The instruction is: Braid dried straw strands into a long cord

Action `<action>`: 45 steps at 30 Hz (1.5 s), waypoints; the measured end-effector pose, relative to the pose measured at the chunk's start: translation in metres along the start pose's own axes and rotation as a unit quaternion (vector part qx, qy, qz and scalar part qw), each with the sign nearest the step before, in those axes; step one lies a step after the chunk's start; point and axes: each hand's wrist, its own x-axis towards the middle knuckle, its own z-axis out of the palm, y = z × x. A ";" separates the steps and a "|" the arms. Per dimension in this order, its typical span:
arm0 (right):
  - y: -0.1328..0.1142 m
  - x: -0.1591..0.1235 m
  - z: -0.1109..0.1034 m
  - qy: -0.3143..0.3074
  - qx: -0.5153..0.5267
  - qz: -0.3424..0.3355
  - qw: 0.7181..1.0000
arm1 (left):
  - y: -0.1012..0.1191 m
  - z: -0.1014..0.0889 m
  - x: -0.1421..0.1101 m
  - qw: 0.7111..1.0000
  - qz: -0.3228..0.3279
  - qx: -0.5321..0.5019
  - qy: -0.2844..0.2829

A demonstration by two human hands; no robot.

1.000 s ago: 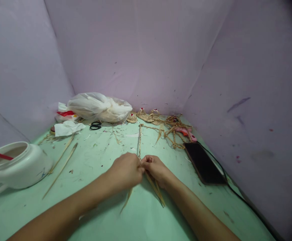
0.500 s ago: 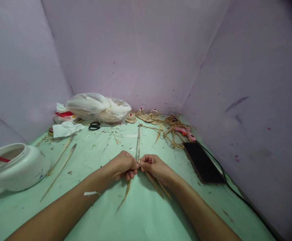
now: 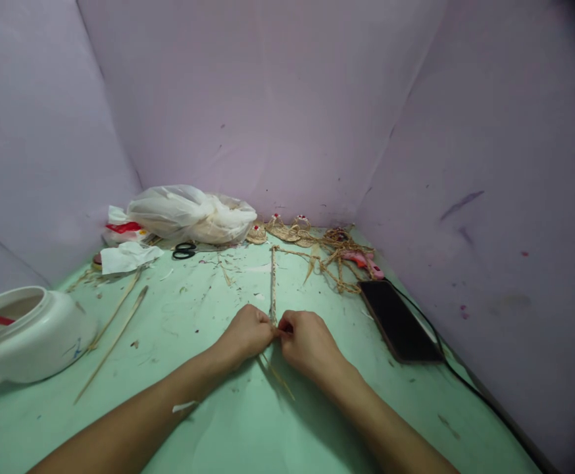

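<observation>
A thin braid of dried plant fibre (image 3: pixel 274 283) runs straight toward me over the green tabletop (image 3: pixel 208 421). At its near end my left hand (image 3: pixel 252 331) is closed in a pinch on the braid. Close against it, my right hand (image 3: pixel 308 339) is also closed, thumb and fingertips pinching the strands at the same spot. Loose strand ends (image 3: pixel 277 376) stick out below the hands. The exact grip on single strands is hidden by the fingers. From the braid's far end the cord leads right to a tangled heap of braided cord (image 3: pixel 339 263).
At the left stand a white pot (image 3: pixel 55 336) with a red stick and loose fibre strips (image 3: pixel 114 339). Scissors (image 3: pixel 183 250), a white plastic bag (image 3: pixel 189 214) and woven slippers (image 3: pixel 283 232) lie at the back. A phone (image 3: pixel 400 322) and black cable (image 3: pixel 470 382) are right.
My right hand has turned over, knuckles now up, and its strands no longer trail toward the lower right. My left hand has rolled inward slightly. The loose ends now hang between the hands.
</observation>
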 end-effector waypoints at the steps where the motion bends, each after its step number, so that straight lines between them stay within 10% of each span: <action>1: -0.003 -0.002 -0.003 -0.001 -0.012 0.008 1.000 | 0.002 -0.001 -0.001 1.000 0.000 -0.008 -0.005; 12: -0.020 -0.017 -0.009 -0.051 -0.053 -0.034 0.997 | 0.020 -0.014 -0.015 0.977 -0.064 -0.184 -0.086; 17: 0.006 0.001 -0.019 -0.147 0.111 -0.022 0.983 | 0.015 -0.016 -0.010 0.980 -0.062 -0.172 -0.077; 21: 0.022 0.016 -0.023 -0.085 0.259 0.082 0.959 | 0.011 -0.020 -0.006 0.975 -0.058 -0.181 -0.115; 25: 0.018 0.016 -0.013 -0.196 0.353 0.079 0.912 | 0.012 -0.022 -0.008 0.973 -0.053 -0.187 -0.126; 29: 0.019 0.014 -0.008 -0.188 0.313 0.032 0.930 | 0.015 -0.021 -0.010 0.976 -0.040 -0.175 -0.126; 39: 0.054 0.018 -0.053 -0.407 0.236 0.015 0.882 | 0.018 -0.022 -0.010 0.978 -0.031 -0.158 -0.135; 45: 0.041 0.018 -0.050 -0.178 0.346 0.112 0.914 | 0.016 -0.027 -0.010 0.974 -0.046 -0.166 -0.147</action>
